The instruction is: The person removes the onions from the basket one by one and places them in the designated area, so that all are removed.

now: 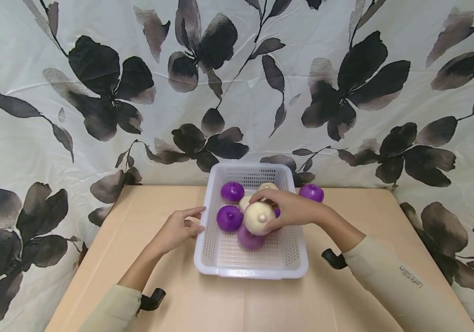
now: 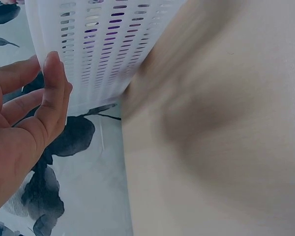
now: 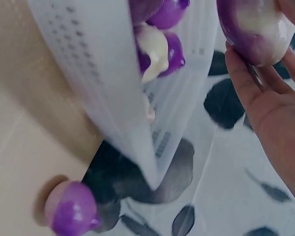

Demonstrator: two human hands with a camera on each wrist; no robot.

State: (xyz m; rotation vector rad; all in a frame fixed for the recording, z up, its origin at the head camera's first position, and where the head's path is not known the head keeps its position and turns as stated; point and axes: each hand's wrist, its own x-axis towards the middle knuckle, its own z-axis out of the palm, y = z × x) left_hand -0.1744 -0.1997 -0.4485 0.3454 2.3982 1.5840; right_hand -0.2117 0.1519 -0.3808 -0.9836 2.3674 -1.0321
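Basket [image 1: 249, 272] holds onions [image 1: 229, 218], purple and cream.

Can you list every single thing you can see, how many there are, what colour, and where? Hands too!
White plastic basket with holes: one, white, on the table
Shiny round balls with little nubs: at least five, purple, mauve and cream, inside the basket; some are partly hidden
Held round ball: one, cream and purple, in the right hand
Loose round ball: one, mostly purple, on the table right of the basket
Smooth flat table: one, light tan, under the basket
Flower-print cloth: white with dark flowers, behind the table
Curved wrist pieces: two, black, by the wrists
Long sleeves: two, pale beige, on the arms
Left hand: one, bare, touching the basket's left side
Right hand: one, bare, gripping the held ball
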